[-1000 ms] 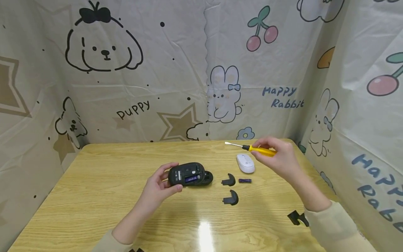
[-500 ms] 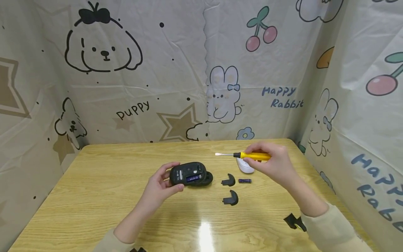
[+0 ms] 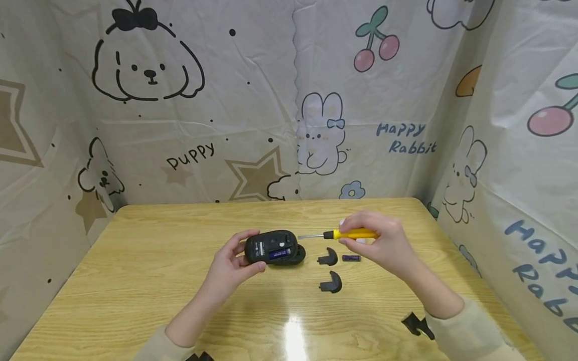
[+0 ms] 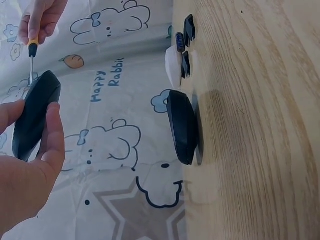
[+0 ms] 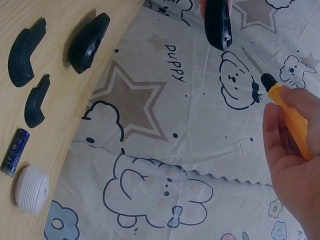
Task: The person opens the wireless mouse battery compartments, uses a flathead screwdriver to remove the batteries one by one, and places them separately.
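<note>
My left hand [image 3: 228, 263] holds a black computer mouse [image 3: 264, 245] up with its underside showing and its battery bay uncovered. A purple battery [image 3: 279, 254] lies in that bay. My right hand [image 3: 384, 245] grips a screwdriver [image 3: 356, 233] by its yellow handle, the blade pointing left. In the head view the tip is right by the mouse's right edge; in the right wrist view a small gap shows between tip and mouse. Under the raised mouse, a second black mouse [image 4: 183, 127] rests on the table, partly hidden in the head view.
Two black curved battery covers [image 3: 333, 256] lie right of the mice, one nearer me. Beside them are a loose purple battery [image 3: 351, 258] and a white mouse [image 5: 32, 190], mostly behind my right hand in the head view. Printed cloth [image 3: 253, 100] surrounds the wooden table [image 3: 158, 281].
My right hand has brought the screwdriver left and down to the held mouse, now covering most of the white mouse. My left hand has shifted slightly right with the mouse.
</note>
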`<state>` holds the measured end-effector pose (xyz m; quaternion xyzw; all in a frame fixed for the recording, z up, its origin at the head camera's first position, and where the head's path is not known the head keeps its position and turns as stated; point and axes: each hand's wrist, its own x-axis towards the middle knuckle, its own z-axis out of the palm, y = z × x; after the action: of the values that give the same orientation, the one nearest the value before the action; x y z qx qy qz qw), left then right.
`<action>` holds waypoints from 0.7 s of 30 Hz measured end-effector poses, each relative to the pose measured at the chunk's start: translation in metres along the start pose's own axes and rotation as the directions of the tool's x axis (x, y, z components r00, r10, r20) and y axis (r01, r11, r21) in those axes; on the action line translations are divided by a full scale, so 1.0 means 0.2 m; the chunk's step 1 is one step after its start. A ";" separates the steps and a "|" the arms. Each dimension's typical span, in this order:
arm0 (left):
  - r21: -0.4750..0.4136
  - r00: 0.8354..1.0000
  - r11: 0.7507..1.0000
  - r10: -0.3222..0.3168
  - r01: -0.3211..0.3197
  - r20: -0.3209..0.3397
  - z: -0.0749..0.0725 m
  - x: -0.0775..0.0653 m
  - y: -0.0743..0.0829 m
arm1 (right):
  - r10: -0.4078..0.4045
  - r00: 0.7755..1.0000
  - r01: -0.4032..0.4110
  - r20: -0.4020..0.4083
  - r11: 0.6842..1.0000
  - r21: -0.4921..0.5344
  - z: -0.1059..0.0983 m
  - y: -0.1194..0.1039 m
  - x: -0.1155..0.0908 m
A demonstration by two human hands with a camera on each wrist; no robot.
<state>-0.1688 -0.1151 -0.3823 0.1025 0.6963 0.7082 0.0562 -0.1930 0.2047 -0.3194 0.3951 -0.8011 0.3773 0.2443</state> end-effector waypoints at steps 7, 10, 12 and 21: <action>0.014 1.000 1.000 0.023 -0.023 -0.005 0.01 0.01 0.01 | -0.035 0.999 0.035 0.036 0.999 0.009 0.04 -0.01 -0.01; 0.028 0.999 0.999 0.034 -0.034 -0.011 0.01 0.01 0.01 | -0.046 0.998 0.046 0.046 0.999 0.022 0.06 -0.01 -0.01; 0.036 0.999 0.999 0.039 -0.039 -0.020 0.02 0.01 0.01 | -0.055 0.997 0.053 0.053 0.998 0.021 0.07 -0.01 -0.02; 0.098 0.994 0.992 0.081 -0.074 -0.067 0.02 0.00 0.01 | -0.104 0.992 0.106 0.067 0.994 -0.023 0.10 -0.03 -0.01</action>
<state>-0.1670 -0.1106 -0.3802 0.1067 0.7263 0.6791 -0.0010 -0.1885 0.1884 -0.3306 0.4455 -0.7918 0.3403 0.2426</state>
